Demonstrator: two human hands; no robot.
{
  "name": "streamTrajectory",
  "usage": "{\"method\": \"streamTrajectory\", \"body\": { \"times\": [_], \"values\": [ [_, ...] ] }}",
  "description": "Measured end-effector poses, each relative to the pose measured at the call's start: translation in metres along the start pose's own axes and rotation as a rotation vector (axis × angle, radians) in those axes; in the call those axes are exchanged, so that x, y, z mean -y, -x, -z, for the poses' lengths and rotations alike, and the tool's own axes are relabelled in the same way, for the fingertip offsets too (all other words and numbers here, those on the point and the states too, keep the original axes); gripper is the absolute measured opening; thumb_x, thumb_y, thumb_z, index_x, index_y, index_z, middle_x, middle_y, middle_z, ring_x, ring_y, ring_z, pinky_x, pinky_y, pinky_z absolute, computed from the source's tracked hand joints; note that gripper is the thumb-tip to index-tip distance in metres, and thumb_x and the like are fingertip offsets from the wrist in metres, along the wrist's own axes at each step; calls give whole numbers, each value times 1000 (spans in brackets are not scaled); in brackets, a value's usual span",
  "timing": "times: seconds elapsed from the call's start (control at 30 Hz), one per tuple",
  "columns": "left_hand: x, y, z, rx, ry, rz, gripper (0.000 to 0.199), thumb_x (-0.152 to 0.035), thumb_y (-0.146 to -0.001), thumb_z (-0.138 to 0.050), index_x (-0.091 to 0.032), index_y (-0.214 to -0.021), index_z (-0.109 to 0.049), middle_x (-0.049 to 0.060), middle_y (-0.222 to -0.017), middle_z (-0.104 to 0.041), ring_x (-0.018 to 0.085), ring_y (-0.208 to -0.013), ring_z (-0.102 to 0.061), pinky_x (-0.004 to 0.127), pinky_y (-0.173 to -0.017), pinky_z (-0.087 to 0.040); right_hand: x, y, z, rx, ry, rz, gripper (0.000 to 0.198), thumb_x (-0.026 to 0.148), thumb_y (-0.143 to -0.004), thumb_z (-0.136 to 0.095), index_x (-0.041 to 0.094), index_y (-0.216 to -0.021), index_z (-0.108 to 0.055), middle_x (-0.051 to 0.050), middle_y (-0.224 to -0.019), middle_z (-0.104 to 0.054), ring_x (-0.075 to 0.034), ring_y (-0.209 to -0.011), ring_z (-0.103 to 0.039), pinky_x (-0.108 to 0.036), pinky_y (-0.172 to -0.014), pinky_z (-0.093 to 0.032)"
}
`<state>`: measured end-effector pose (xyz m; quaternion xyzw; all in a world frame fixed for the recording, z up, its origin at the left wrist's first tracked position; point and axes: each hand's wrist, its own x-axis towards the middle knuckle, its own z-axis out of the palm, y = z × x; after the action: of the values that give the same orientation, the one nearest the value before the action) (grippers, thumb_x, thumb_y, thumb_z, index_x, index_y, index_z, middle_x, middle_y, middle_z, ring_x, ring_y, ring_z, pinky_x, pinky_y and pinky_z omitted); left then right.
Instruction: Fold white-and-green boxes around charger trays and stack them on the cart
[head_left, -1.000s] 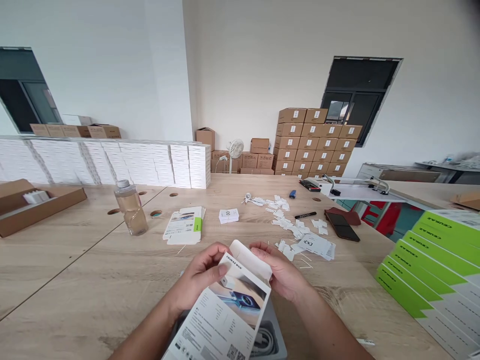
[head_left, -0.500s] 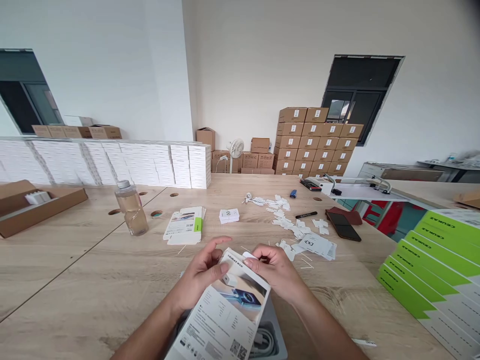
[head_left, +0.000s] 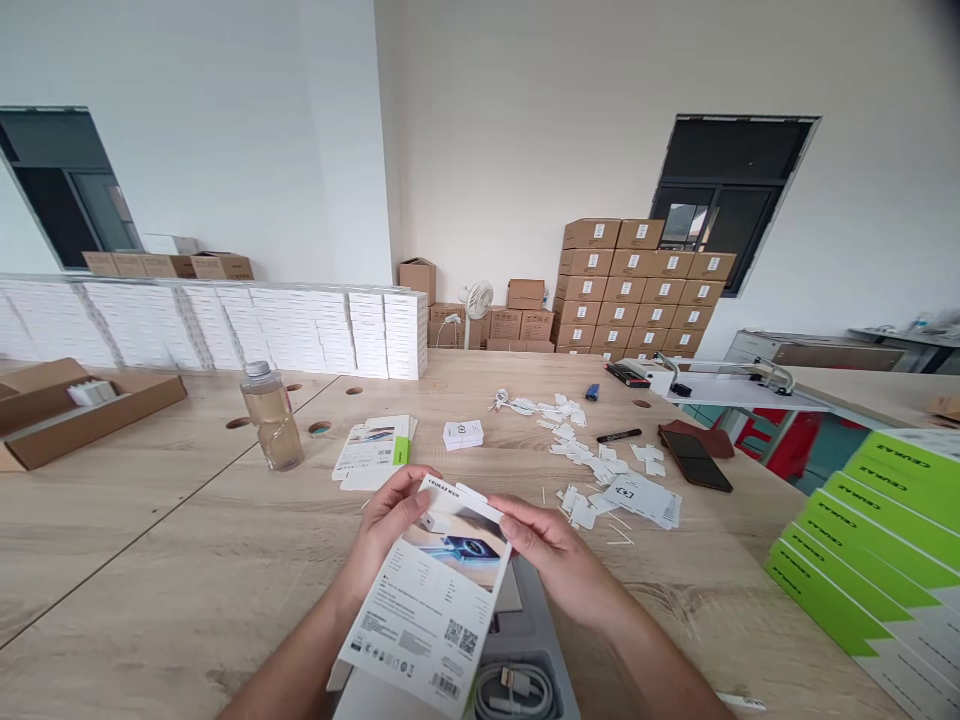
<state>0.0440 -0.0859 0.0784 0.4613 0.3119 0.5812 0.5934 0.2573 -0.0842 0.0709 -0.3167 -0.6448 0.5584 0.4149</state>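
Head view: left hand (head_left: pixel 388 522) and right hand (head_left: pixel 555 552) pinch the printed box (head_left: pixel 429 590) at opposite upper edges, grey tray (head_left: pixel 525 640) partly hidden beneath it. Elbow room on bench (head_left: pixel 247 580) left of the box; green cartons (head_left: pixel 832 560) well right.

White box (head_left: pixel 427 610), green-and-white cartons (head_left: pixel 862 555)

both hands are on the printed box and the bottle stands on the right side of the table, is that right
Not quite: the head view shows the bottle standing on the left side of the table. The left hand and right hand are indeed on the printed box.
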Motion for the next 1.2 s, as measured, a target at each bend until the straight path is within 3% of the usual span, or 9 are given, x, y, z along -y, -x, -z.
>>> {"method": "streamTrajectory", "body": {
  "times": [0.2,0.3,0.47,0.6,0.77,0.83,0.93,1.07,1.2],
  "values": [
    [-1,4,0,181,-224,22,23,-33,-80,-65,-20,-97,-58,1,-78,-60,12,-64,-54,22,-58,-40,0,-2,-5,-79,-8,5,31,47,-83,-61,20,-92,-72,-1,-84,-70,-17,-77,-60,-27,-68,-43],
    [-1,9,-1,280,-395,-35,25,-32,-81,-64,-19,-102,-56,2,-79,-60,13,-66,-54,22,-58,-39,-5,-3,-5,-119,-123,-75,32,47,-79,-66,15,-75,-69,0,-67,-65,-13,-62,-55,-24,-58,-38],
    [-1,14,2,338,-567,-135,24,-29,-83,-62,-19,-104,-57,4,-85,-60,16,-76,-55,24,-63,-40,-15,-5,-2,-148,-380,-270,30,41,-66,-79,15,-72,-64,2,-61,-61,-10,-53,-53,-22,-52,-39],
    [3,13,3,351,-550,-135,23,-28,-82,-63,-18,-102,-58,4,-84,-59,15,-75,-54,24,-63,-41,-22,-5,-4,-163,-440,-347,34,37,-57,-84,16,-74,-63,2,-61,-63,-11,-53,-55,-23,-52,-42],
    [5,6,-1,249,-303,21,25,-31,-79,-66,-19,-99,-58,1,-79,-60,12,-65,-55,21,-57,-42,-24,-8,-2,-196,-406,-274,34,46,-68,-76,17,-83,-67,-2,-72,-68,-14,-63,-61,-27,-62,-47],
    [4,-1,3,110,-178,110,28,-34,-78,-67,-21,-101,-57,1,-81,-63,13,-64,-59,22,-56,-45,-23,-11,9,-220,-216,-163,38,53,-77,-64,18,-90,-68,-5,-82,-71,-16,-72,-64,-29,-69,-49],
    [5,-16,23,-161,-2,173,31,-35,-75,-70,-22,-100,-56,-1,-76,-66,15,-61,-63,23,-52,-48,-22,-15,44,-351,357,-21,40,54,-84,-51,20,-97,-68,-6,-95,-71,-19,-85,-65,-31,-76,-49],
    [14,-37,61,-262,119,121,26,-24,-74,-71,-17,-96,-60,3,-79,-68,14,-62,-65,21,-49,-51,-31,-19,111,-551,730,-112,29,43,-80,-57,21,-91,-70,-8,-97,-71,-24,-94,-62,-37,-85,-45],
    [17,-45,83,-321,166,183,30,-16,-74,-69,-15,-103,-60,6,-85,-70,14,-61,-66,20,-45,-53,-42,-8,168,-587,1026,-277,20,31,-66,-68,21,-83,-72,-11,-102,-70,-30,-100,-60,-40,-89,-39]
  ]
}}
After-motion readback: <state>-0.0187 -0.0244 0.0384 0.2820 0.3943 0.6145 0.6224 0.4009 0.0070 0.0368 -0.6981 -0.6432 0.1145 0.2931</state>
